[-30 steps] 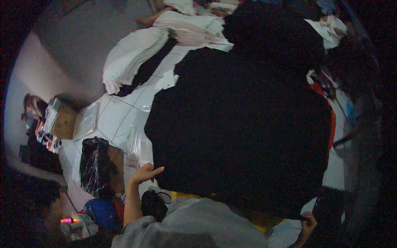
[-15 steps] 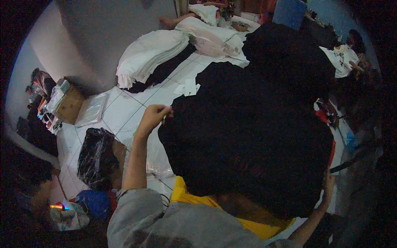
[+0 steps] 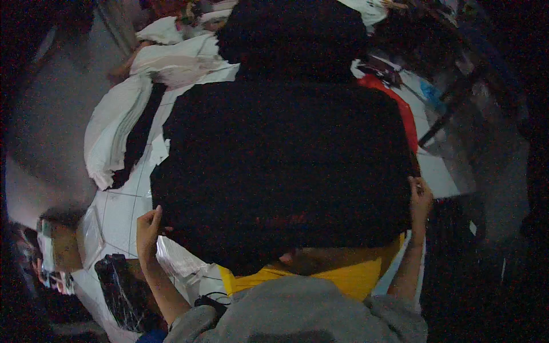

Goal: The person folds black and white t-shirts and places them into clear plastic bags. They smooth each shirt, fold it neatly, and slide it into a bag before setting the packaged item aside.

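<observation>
A large piece of black cloth (image 3: pixel 286 154) is spread wide before me, with a faint reddish mark near its lower middle. At its left edge, my left hand (image 3: pixel 149 226) pinches the cloth between thumb and fingers. Level with that, a little higher, my right hand (image 3: pixel 420 197) grips the opposite edge. The lower border of the cloth hangs unevenly over a yellow cloth (image 3: pixel 309 275) at my lap. More black cloth (image 3: pixel 294 28) lies piled just beyond; where the two meet is hard to make out in the dark.
Stacked white cloth (image 3: pixel 117 126) lies on the tiled floor (image 3: pixel 123 208) at the left. Closer in are a cardboard box (image 3: pixel 67 247), a black plastic-wrapped bundle (image 3: pixel 121 291) and clear plastic (image 3: pixel 177 260). Something red (image 3: pixel 403 111) edges the right side.
My view has swung to the right, so the cloth sits more central. The black cloth now looks flatter and wider. My right hand has moved up along its edge; both hands still hold it.
</observation>
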Demonstrator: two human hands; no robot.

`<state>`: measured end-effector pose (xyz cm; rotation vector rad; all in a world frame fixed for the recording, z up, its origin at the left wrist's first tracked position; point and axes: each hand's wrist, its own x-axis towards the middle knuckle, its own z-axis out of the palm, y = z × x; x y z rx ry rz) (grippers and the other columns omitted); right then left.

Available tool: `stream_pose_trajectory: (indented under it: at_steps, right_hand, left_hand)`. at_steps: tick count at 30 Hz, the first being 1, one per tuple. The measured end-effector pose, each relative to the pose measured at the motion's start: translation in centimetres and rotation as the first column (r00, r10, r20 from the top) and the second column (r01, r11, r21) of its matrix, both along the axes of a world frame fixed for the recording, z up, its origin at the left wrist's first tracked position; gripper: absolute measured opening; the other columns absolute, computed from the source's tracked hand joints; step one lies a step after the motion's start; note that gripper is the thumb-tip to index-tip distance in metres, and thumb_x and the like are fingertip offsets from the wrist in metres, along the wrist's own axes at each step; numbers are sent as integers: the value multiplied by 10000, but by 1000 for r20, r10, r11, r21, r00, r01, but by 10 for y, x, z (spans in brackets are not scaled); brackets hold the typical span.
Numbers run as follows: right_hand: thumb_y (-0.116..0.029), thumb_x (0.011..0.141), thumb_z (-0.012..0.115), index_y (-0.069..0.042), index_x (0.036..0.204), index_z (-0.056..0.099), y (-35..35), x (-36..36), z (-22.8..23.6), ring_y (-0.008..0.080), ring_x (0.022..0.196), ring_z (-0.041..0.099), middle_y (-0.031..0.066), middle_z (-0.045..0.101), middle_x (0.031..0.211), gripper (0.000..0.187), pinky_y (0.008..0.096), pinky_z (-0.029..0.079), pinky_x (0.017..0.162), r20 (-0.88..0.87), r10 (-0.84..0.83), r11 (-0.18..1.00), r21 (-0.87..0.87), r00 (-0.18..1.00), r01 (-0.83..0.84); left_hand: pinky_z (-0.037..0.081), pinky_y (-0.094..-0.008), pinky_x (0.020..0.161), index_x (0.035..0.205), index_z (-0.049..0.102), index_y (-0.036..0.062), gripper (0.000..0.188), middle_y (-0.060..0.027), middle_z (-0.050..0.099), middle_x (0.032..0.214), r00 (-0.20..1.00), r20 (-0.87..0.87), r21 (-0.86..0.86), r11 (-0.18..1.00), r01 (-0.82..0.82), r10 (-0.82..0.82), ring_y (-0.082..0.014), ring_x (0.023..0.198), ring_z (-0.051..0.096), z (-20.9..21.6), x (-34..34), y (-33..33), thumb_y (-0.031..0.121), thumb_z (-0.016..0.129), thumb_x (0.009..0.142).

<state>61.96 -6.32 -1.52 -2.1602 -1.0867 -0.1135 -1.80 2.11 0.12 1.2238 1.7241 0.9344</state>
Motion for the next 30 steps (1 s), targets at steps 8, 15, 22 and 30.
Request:
stream_pose_trajectory:
  at_steps: [8,15,22,30]
  right_hand:
    - [-304,865,666,-55,941,682,-45,-22,10,280,815,666,123,690,874,261,370,503,724,30,-151,982,-109,988,153]
    - [-242,889,599,-96,1248,561,-34,-67,11,316,1270,421,133,460,1376,390,472,330,1023,327,146,979,-184,933,-89]
    - [-326,877,603,-89,1267,552,-1,-122,31,318,1263,448,135,464,1382,459,543,249,1090,361,603,769,-502,712,-397]
    - [-323,895,595,-81,1033,644,162,-201,27,306,947,568,121,581,1007,283,464,411,864,23,896,442,-99,442,-891]
  left_hand:
    - [329,-214,494,724,609,49,286,35,515,608,997,-23,138,988,71,-68,-51,538,452,-10,-8,-20,247,605,931]
    - [403,-380,939,1207,574,36,404,-141,600,1175,730,-644,580,768,272,228,-289,1080,552,14,48,-11,116,653,819]
    - [145,-488,1141,1423,391,147,520,-96,335,1495,420,-906,193,826,530,-57,-289,1397,266,0,117,6,243,513,927]
    - [170,-540,1122,1405,401,104,518,-131,362,1468,513,-841,237,735,635,-171,-308,1367,314,-5,197,26,352,451,953]
